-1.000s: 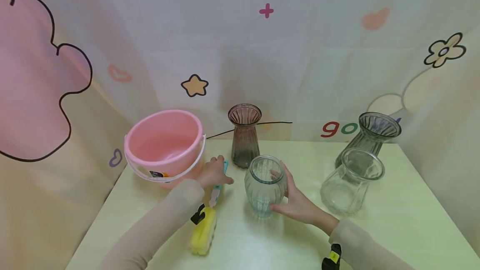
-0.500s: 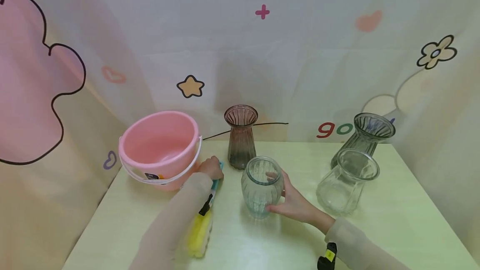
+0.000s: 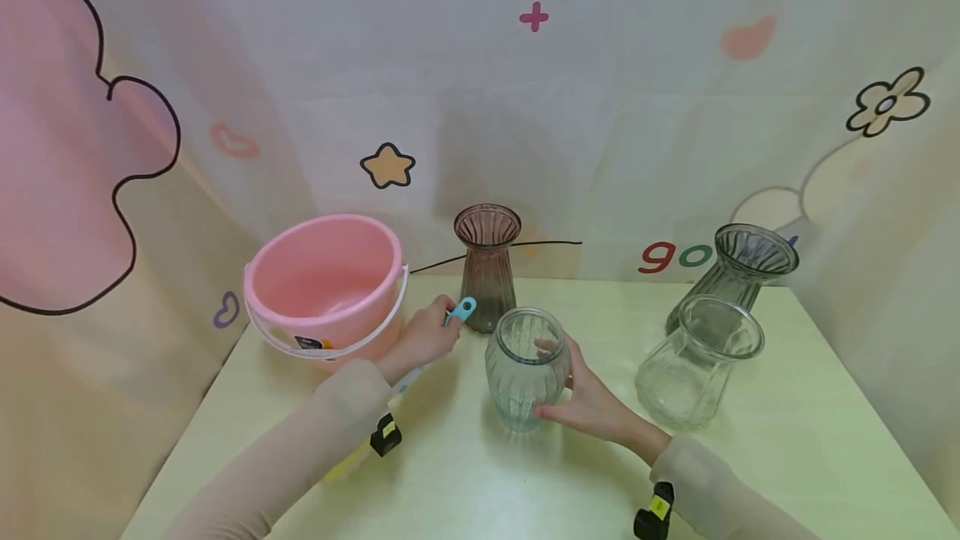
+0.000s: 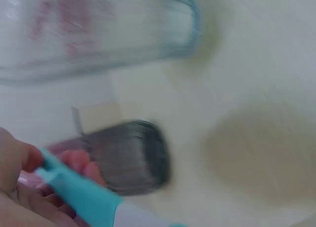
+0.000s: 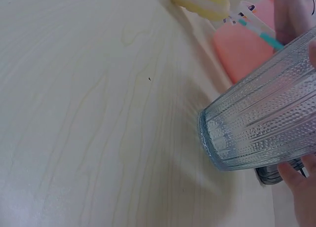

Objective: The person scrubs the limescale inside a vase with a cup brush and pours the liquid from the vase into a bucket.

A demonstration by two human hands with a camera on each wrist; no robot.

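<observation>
The left hand grips the sponge brush toward the worktop's back edge; a careless swing might topple the smoky fluted vase there. The right hand clasps the ribbed glass jar mid-worktop; if bumped, it could slip that one-handed hold.

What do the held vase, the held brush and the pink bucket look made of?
Vase: almost certainly glass, transparent, ribbed and dimpled, with bright glints.
Brush handle: probably smooth plastic, solid teal and white; yellow head perhaps foam, hard to confirm.
Bucket: likely plastic, satin, from its even pink and soft sheen.
</observation>
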